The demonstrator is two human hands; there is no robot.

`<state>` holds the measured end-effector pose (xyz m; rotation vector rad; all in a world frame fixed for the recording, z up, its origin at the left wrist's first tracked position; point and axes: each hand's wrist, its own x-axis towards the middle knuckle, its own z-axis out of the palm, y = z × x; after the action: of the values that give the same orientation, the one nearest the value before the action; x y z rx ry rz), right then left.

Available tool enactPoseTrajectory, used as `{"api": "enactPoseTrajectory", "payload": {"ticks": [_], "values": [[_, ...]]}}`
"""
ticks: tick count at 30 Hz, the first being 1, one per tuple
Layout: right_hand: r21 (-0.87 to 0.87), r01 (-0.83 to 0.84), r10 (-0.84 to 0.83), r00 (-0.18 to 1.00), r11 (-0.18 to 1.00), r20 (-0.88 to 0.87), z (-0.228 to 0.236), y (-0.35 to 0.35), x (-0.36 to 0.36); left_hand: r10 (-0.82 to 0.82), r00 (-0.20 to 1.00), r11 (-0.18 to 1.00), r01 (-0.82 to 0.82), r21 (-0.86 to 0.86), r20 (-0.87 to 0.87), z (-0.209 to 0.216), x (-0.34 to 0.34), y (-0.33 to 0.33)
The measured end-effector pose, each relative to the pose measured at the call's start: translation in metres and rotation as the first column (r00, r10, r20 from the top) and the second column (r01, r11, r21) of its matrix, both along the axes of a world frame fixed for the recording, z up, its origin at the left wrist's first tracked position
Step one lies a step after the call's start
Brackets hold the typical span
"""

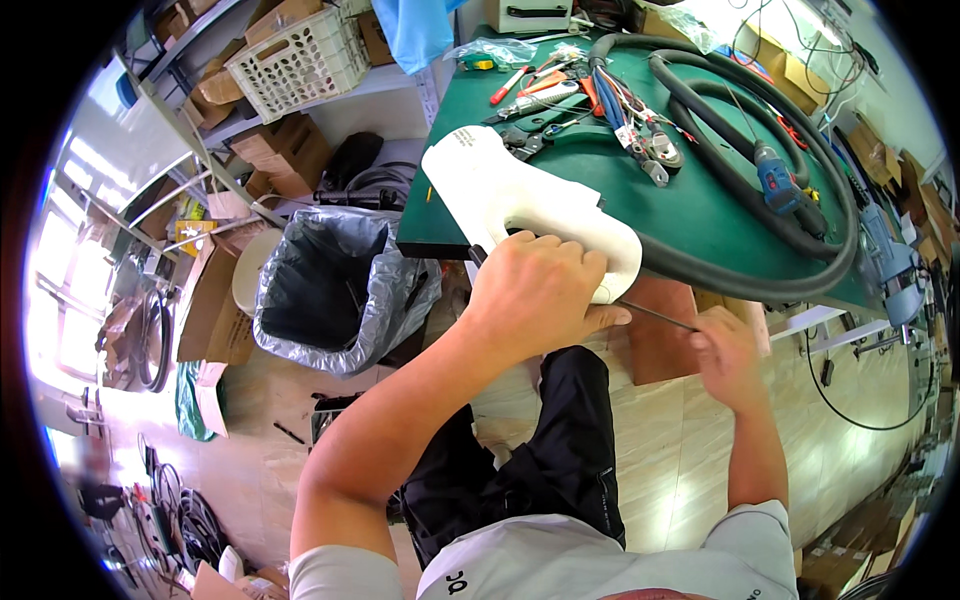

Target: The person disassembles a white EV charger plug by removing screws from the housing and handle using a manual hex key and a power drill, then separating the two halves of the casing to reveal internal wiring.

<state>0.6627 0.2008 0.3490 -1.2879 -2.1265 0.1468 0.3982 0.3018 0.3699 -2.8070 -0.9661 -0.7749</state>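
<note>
A white charging connector housing (555, 205) with a pistol-like grip lies at the near edge of the green worktable (625, 185). Its thick black cable (745, 284) leaves the right end and curves back over the table. My left hand (538, 288) is wrapped around the housing's grip, thumb pointing right. Closed around one end of a thin dark rod (658, 317), my right hand (728, 360) is off the table edge, to the right. The rod's other end reaches the underside of the housing near my left thumb; the exact contact is hidden.
Pliers (520, 143), a red marker (509, 86) and bundled wires (613, 100) lie behind the housing. A blue power drill (780, 182) rests among the cable loops. Left of the table stands a bin lined with a grey bag (330, 345); a white crate (298, 65) sits on a shelf.
</note>
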Motion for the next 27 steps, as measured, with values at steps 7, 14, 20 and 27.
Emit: {"api": "enactPoseTrajectory", "payload": {"ticks": [7, 14, 20, 27], "values": [[0.229, 0.127, -0.15, 0.985, 0.965, 0.085, 0.062, 0.054, -0.007, 0.045, 0.999, 0.996, -0.047, 0.074, 0.02, -0.007, 0.0, 0.0], [0.389, -0.024, -0.226, 0.78, 0.921, 0.583, 0.057, 0.154, -0.025, 0.002, 0.994, 0.998, -0.01, 0.067, 0.113, -0.012, 0.003, 0.003], [0.245, 0.025, -0.201, 0.657, 0.969, 0.726, 0.08, 0.177, -0.081, 0.006, 0.987, 0.992, -0.026, 0.123, 0.161, -0.02, -0.002, 0.008], [-0.068, 0.129, -0.076, 0.852, 0.989, 0.518, 0.084, 0.381, -0.118, -0.029, 0.992, 0.989, 0.01, 0.148, 0.125, -0.027, 0.005, 0.007]]}}
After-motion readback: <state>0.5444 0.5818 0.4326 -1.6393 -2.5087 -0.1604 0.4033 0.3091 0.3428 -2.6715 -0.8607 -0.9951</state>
